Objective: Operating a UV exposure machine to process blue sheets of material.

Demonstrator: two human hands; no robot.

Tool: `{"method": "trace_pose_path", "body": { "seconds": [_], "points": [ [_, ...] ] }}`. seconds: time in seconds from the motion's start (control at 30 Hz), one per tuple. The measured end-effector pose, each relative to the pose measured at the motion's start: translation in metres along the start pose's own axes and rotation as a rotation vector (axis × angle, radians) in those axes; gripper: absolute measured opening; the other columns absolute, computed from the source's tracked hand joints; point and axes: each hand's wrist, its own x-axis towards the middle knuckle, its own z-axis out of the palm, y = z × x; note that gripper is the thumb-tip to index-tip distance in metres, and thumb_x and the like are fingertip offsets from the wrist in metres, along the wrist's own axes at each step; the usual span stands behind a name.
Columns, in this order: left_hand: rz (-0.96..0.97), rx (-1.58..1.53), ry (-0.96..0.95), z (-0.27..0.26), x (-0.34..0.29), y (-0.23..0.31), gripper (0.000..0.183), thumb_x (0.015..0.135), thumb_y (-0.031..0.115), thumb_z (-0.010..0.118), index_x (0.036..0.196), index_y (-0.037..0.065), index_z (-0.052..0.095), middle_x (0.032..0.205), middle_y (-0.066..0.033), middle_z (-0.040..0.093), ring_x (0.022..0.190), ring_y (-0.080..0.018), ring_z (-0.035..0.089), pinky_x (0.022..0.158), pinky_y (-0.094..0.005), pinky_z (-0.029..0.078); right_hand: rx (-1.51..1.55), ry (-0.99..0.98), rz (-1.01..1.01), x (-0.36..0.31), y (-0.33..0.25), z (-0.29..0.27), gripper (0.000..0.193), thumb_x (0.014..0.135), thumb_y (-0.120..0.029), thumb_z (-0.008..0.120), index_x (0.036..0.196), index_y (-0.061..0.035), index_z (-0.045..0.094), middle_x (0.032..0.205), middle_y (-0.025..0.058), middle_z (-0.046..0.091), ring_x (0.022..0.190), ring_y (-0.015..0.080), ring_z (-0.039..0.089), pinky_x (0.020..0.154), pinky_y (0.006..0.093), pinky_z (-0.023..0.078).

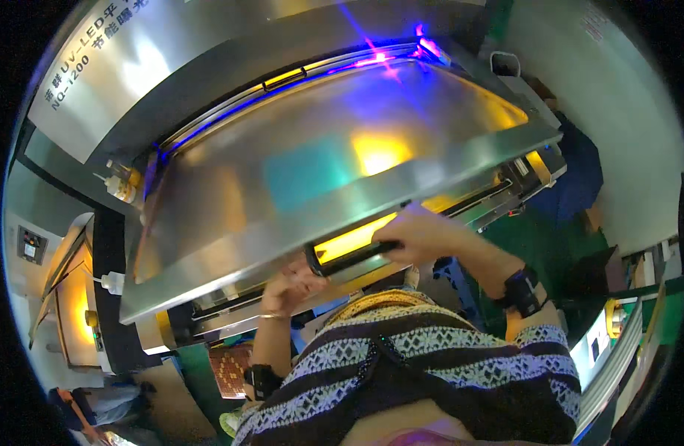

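In front of me is a wide metal lid (pixel 238 238), tilted over a large machine, its brushed surface reflecting yellow, teal and violet light. A black handle (pixel 349 262) runs along the lid's front edge, with a bright yellow glow showing between the two. My right hand (pixel 420 234) is closed round the handle's right end, fingers bent over the bar. At its left end, my left hand (pixel 286 286) has its fingers curled against the corner; part of that grip is hidden. Dark bands circle both my forearms.
Violet light shines at the lid's far right corner (pixel 429 48). White bottles (pixel 121 187) stand left of the lid. A yellow-lit panel (pixel 76 316) is at the far left. Another person's arm (pixel 76 410) shows at lower left. Long pale tubes or sheets (pixel 617 372) lie at lower right.
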Motion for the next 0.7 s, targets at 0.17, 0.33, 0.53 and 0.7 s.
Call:
{"method": "trace_pose_path", "body": {
  "seconds": [0.17, 0.33, 0.53, 0.7],
  "points": [
    [0.212, 0.024, -0.363, 0.014, 0.041, 0.069, 0.048, 0.081, 0.023, 0.053, 0.126, 0.006, 0.043, 0.124, -0.0266, 0.042, 0.101, -0.0410, 0.054, 0.091, -0.0497, 0.039, -0.101, 0.518, -0.105, 0.011, -0.001, -0.078, 0.028, 0.068, -0.031, 0.070, 0.086, -0.0111, 0.061, 0.076, 0.0092, 0.060, 0.072, 0.0283, 0.058, 0.066, 0.0377, 0.046],
    [0.341, 0.201, -0.326, -0.004, 0.090, 0.103, 0.041, 0.087, 0.029, 0.047, 0.123, 0.011, 0.047, 0.131, -0.0189, 0.039, 0.113, -0.0349, 0.046, 0.095, -0.0471, 0.035, 0.162, 0.934, -0.305, 0.041, 0.008, -0.127, 0.019, 0.078, -0.011, 0.062, 0.096, -0.0051, 0.059, 0.083, 0.0022, 0.057, 0.082, 0.0089, 0.055, 0.068, 0.0239, 0.043],
    [0.110, 1.178, 0.382, -0.172, 0.117, 0.016, 0.027, 0.083, 0.030, 0.051, 0.097, 0.007, 0.052, 0.089, -0.0120, 0.048, 0.073, -0.0227, 0.049, 0.062, -0.0370, 0.041, 0.092, 1.232, -0.400, 0.080, 0.008, -0.171, 0.027, 0.073, -0.026, 0.067, 0.090, -0.0072, 0.061, 0.086, 0.0090, 0.063, 0.080, 0.0213, 0.061, 0.072, 0.0311, 0.047],
    [0.048, 1.116, 0.494, -0.295, 0.060, -0.050, 0.014, 0.081, 0.021, 0.053, 0.076, 0.008, 0.052, 0.066, -0.0045, 0.048, 0.058, -0.0141, 0.046, 0.053, -0.0278, 0.042, 0.019, 1.270, -0.559, 0.116, 0.024, -0.202, 0.032, 0.076, -0.017, 0.064, 0.104, -0.0051, 0.056, 0.093, 0.0083, 0.057, 0.085, 0.0171, 0.056, 0.068, 0.0286, 0.045]
  ]
}}
